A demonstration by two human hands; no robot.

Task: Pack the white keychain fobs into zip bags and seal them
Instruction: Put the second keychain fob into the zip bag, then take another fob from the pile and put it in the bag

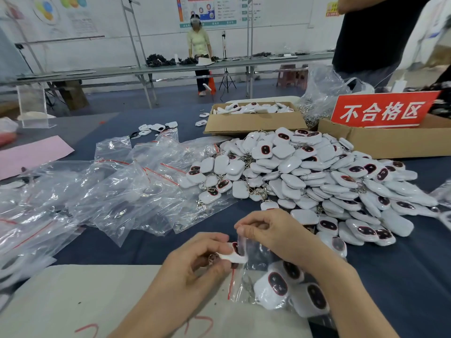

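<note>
Near edge of table (117, 250), centre: left hand (195, 264) pinches one white fob (231, 255) by its ring end, nose aimed into the zip bag (247, 269). The right hand (271, 236) pinches the bag's upper lip, lifting it so the mouth gapes. The fob pile (317, 172) lies toward the right edge, within reach; empty bags (122, 186) lie toward the left. Fobs below the bag may be inside it; unclear.

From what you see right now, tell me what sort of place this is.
Likely a factory packing floor: a heap of white keychain fobs beside loose zip bags, and a red reject-area sign on a cardboard box.
</note>
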